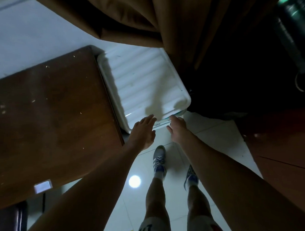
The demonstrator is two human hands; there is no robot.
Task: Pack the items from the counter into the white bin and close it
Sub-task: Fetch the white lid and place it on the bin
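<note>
Both arms reach forward; left hand [143, 131] and right hand [178, 128] with fingers extended

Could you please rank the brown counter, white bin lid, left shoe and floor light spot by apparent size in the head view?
1. brown counter
2. white bin lid
3. left shoe
4. light spot
</note>
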